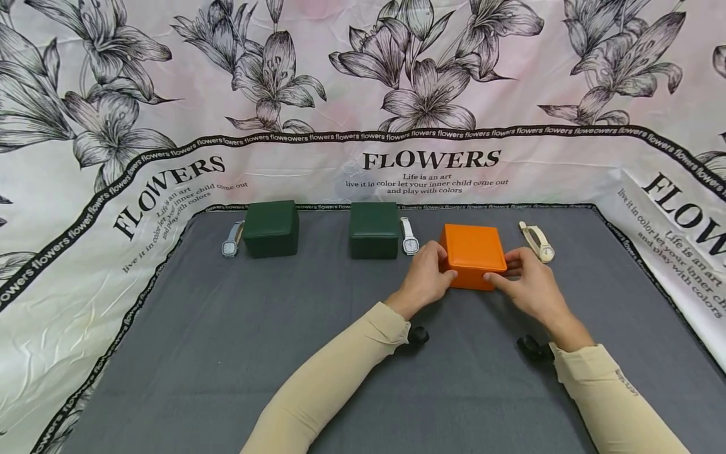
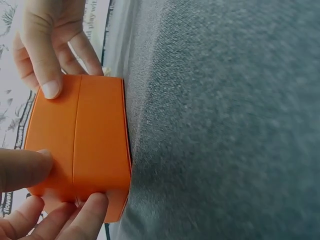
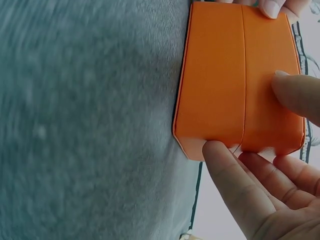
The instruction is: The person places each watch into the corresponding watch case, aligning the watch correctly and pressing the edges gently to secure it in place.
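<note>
Both hands clamped on orange box, right of centre on grey cloth.

Nearest: two beige sleeves (image 1: 334,384) reaching in over the grey cloth (image 1: 227,353). Then left hand (image 1: 424,277) and right hand (image 1: 524,284) gripping the orange box (image 1: 473,255) from opposite sides, thumbs on the near face, fingers curled round the side walls; box closed, sitting flat on the cloth. Just beyond, right of the box: cream watch (image 1: 537,243), lying apart from it. Left of the box: white watch (image 1: 409,236) just beside a dark green box (image 1: 374,230). Further left: second green box (image 1: 271,228) with a grey watch (image 1: 231,241) beside it. Behind everything: floral "FLOWERS" backdrop (image 1: 363,94).
</note>
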A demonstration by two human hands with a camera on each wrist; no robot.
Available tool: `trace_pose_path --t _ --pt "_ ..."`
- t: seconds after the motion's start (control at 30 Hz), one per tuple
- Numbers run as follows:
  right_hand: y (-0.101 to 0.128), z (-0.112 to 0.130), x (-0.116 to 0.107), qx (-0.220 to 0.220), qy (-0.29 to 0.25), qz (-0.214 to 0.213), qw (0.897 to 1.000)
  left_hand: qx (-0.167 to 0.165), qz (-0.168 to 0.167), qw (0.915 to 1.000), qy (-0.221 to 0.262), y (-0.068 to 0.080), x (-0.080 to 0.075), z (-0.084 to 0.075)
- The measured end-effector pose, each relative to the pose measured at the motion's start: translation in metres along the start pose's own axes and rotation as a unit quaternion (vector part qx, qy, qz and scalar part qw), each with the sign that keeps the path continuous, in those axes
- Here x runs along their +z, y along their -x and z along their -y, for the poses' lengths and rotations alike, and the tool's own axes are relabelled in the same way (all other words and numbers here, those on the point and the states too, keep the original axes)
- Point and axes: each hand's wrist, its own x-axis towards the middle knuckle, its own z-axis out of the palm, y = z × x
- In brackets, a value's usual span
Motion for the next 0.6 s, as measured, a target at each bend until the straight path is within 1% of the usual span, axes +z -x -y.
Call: trace_pose_path --t 0.33,0.6 --pt "0.001 0.008 0.002 -0.005 0.007 0.011 1.0 -0.001 0.008 0.9998 0.016 0.007 -0.008 0.002" --pt "0.001 0.011 0.004 -0.018 0.007 0.01 1.0 0.015 -0.005 0.9998 0.014 0.012 -0.012 0.006"
